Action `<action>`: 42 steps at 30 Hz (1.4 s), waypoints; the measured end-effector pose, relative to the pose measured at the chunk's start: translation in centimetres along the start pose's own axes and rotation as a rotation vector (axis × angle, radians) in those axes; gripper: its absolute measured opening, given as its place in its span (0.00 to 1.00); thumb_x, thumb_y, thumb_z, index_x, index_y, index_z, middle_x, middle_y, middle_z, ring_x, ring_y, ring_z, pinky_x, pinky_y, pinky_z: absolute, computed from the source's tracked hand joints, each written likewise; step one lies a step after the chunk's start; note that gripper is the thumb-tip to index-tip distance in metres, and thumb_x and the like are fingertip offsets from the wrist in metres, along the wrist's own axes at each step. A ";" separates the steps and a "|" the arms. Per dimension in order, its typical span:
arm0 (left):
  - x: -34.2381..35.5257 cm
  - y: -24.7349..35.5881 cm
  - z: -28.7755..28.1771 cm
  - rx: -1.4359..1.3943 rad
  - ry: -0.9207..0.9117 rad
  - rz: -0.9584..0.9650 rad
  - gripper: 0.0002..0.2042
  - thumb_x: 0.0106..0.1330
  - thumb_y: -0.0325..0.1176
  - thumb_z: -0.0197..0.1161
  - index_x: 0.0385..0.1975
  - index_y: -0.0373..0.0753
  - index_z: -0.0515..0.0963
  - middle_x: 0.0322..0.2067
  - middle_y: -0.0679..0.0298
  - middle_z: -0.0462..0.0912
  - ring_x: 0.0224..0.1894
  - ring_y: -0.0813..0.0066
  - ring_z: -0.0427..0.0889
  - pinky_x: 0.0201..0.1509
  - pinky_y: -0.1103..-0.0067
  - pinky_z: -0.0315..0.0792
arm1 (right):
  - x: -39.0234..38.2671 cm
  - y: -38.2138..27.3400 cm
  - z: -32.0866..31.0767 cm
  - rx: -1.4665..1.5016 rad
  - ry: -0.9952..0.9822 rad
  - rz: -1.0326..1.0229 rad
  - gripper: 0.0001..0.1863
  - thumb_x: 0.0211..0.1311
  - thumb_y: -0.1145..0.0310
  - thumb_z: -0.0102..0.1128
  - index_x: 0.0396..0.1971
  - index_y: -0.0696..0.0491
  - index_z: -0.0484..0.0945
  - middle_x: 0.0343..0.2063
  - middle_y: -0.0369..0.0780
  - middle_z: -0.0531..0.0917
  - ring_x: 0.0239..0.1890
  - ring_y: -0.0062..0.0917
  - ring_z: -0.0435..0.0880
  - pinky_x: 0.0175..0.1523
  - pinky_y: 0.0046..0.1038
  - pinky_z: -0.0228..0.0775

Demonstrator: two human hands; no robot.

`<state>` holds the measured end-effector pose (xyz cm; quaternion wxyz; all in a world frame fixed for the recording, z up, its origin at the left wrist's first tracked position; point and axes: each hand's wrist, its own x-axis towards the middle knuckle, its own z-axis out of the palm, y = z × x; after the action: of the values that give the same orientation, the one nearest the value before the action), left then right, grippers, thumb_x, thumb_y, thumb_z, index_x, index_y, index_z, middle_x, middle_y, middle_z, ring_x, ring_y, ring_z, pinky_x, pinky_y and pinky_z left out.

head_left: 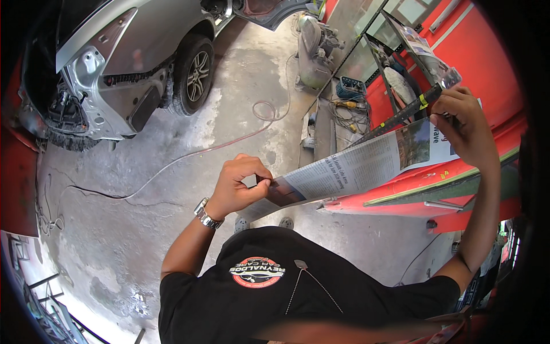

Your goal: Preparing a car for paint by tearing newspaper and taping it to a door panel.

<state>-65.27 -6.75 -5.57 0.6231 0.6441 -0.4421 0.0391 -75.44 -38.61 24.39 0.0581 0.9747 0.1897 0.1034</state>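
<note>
Stretched between my hands is a long sheet of newspaper (366,166), with printed columns and colour photos. Its left end is pinched between the thumb and fingers of my left hand (240,180), whose wrist wears a metal watch (207,213). My right hand (468,123) is raised higher and grips the sheet's far right end near the shelf rack. The paper slants upward from left to right in front of my body.
A silver car (132,63) with its rear bumper off stands at the upper left. A thin hose (189,155) snakes across the concrete floor. An air compressor (315,51), a metal shelf rack (395,117), a blue basket (350,88) and coiled cables (349,114) lie ahead right. A red panel (401,192) sits below the paper.
</note>
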 end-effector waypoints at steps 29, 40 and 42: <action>-3.1 -2.9 -4.5 0.114 0.065 -0.126 0.02 0.51 0.24 0.64 0.22 0.40 0.79 0.21 0.68 0.82 0.23 0.77 0.78 0.40 0.79 0.66 | -3.8 4.7 -0.4 0.089 0.038 0.136 0.09 0.58 0.76 0.60 0.23 0.61 0.69 0.19 0.43 0.70 0.22 0.30 0.68 0.30 0.30 0.57; -6.4 -10.5 -4.9 0.040 0.160 -0.565 0.02 0.58 0.25 0.65 0.26 0.33 0.81 0.25 0.66 0.84 0.27 0.85 0.78 0.35 0.84 0.73 | -1.8 1.7 0.6 0.020 -0.051 0.040 0.07 0.55 0.75 0.62 0.25 0.58 0.72 0.20 0.42 0.72 0.26 0.36 0.72 0.38 0.31 0.60; -3.9 -8.3 -3.2 0.046 0.163 -0.370 0.03 0.59 0.26 0.66 0.29 0.33 0.82 0.27 0.64 0.84 0.28 0.82 0.79 0.36 0.83 0.74 | -0.4 -0.3 1.7 0.019 -0.102 -0.025 0.06 0.55 0.75 0.62 0.26 0.57 0.73 0.21 0.41 0.72 0.27 0.36 0.73 0.39 0.32 0.61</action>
<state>-60.89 -3.49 -13.60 0.6386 0.7230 -0.2632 -0.0138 -75.54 -38.58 22.58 0.0597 0.9768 0.1994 0.0513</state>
